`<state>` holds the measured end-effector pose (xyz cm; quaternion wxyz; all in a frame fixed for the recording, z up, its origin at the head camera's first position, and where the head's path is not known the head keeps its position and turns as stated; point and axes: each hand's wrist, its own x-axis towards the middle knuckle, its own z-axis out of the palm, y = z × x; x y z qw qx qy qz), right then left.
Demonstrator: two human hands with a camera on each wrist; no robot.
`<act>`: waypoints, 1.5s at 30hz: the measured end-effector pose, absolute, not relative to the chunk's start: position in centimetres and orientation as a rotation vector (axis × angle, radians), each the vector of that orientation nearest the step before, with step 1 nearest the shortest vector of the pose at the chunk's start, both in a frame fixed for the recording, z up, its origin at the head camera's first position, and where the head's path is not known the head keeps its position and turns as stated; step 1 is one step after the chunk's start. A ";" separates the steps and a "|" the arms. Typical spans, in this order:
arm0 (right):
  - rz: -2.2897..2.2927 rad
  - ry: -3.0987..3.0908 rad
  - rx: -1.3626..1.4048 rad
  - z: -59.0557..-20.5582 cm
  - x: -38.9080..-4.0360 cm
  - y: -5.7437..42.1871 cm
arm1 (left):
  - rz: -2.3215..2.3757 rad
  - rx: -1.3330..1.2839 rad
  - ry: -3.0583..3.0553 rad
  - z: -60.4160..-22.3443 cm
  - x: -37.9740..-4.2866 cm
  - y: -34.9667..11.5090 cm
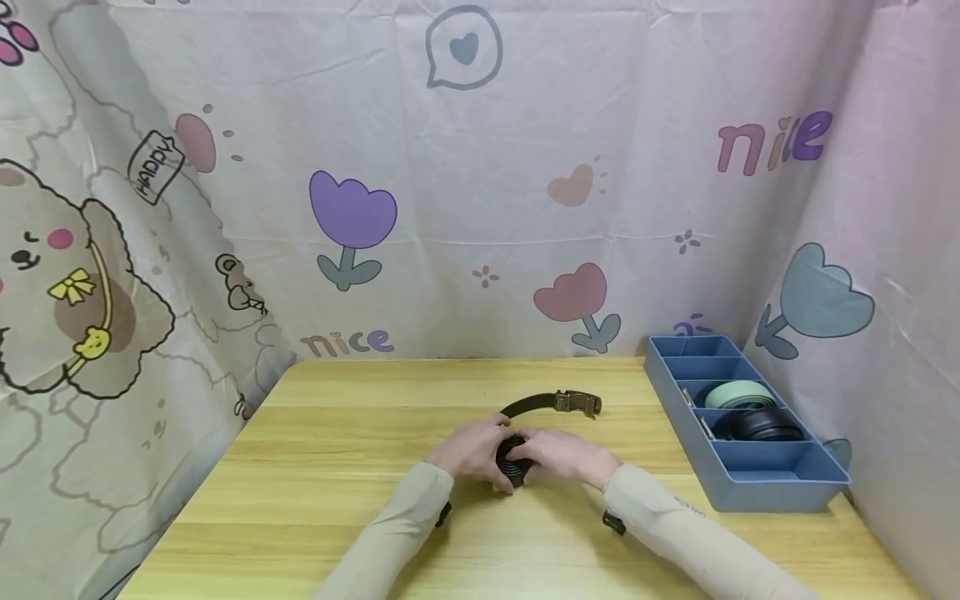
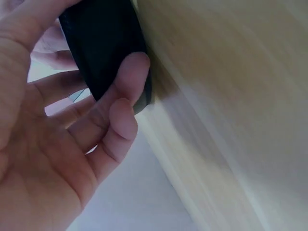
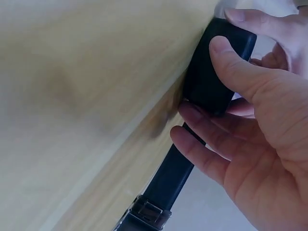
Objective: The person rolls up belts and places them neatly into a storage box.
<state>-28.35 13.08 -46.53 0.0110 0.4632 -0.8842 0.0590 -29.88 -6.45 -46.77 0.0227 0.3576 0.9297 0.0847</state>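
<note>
Head view shows a black belt (image 1: 514,457) partly rolled into a coil, held on the wooden table (image 1: 322,467) between both hands. Left hand (image 1: 474,454) cups the coil's left side, fingers curled round it; the left wrist view shows fingertips (image 2: 130,77) pressed on the black roll. Right hand (image 1: 561,457) grips the coil from the other side, thumb and fingers wrapped round it. Beyond the hands the loose strap arcs away to a metal buckle (image 1: 577,403) lying on the table. Further to the right stands a blue divided tray (image 1: 750,487) holding a rolled pale green belt (image 1: 738,393) and a rolled dark belt (image 1: 761,425).
</note>
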 end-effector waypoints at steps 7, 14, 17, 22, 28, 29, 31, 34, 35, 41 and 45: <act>0.130 -2.750 1.294 -46.8 -27.3 12.3 | 0.281 1.087 2.972 -47.2 -29.5 -6.1; 0.125 -2.731 1.230 -47.1 -26.9 12.0 | 0.256 1.105 3.021 -47.4 -29.1 -5.8; 0.146 -2.693 1.316 -46.9 -27.3 12.3 | 0.309 1.107 2.923 -47.2 -29.4 -6.1; 0.175 -2.691 1.398 -46.5 -27.9 12.8 | 0.394 1.068 2.817 -46.8 -29.8 -6.5; 0.108 -2.714 1.326 -46.8 -27.7 12.6 | 0.408 1.042 2.879 -46.9 -29.5 -6.3; 0.099 -2.722 1.297 -46.8 -27.5 12.5 | 0.402 1.045 2.902 -47.0 -29.5 -6.2; 0.110 -2.743 1.239 -47.0 -27.1 12.2 | 0.396 1.047 2.945 -47.2 -29.3 -6.1; 0.143 -2.755 1.211 -46.9 -26.7 11.9 | 0.425 1.026 2.964 -47.5 -29.0 -6.2; 0.148 -2.755 1.214 -46.9 -26.6 11.9 | 0.445 1.020 2.960 -47.5 -29.0 -6.2; 0.146 -2.742 1.289 -46.8 -27.2 12.2 | 0.587 1.007 2.917 -47.7 -28.8 -6.5; 0.190 -2.745 1.310 -46.8 -27.5 12.4 | 0.662 0.973 2.923 -47.7 -28.8 -6.7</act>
